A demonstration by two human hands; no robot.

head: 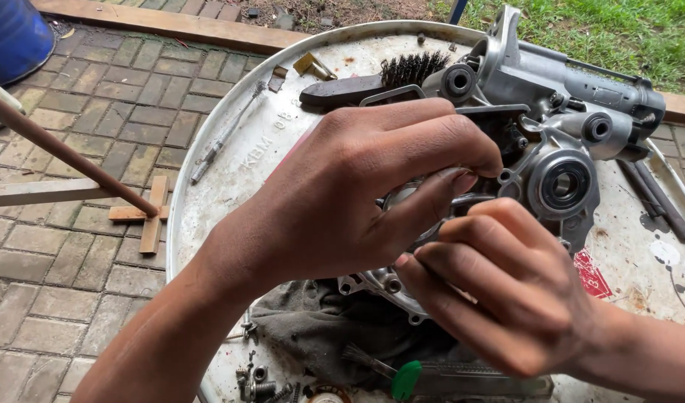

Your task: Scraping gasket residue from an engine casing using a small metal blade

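Note:
A grey cast-metal engine casing with round bearing holes lies on a white round drum lid. My left hand reaches across it, thumb and fingers curled and pressing on the casing's middle. My right hand comes in from the lower right, fingers bent, pinching something small against the casing just under my left thumb. What sits between the fingers is hidden by the hands. A grey rag lies under the casing's near edge.
A wire brush lies at the lid's far side, a thin metal rod at its left rim. Loose bolts and springs and a green-handled tool sit near me. Brick paving, wooden sticks, a blue barrel left.

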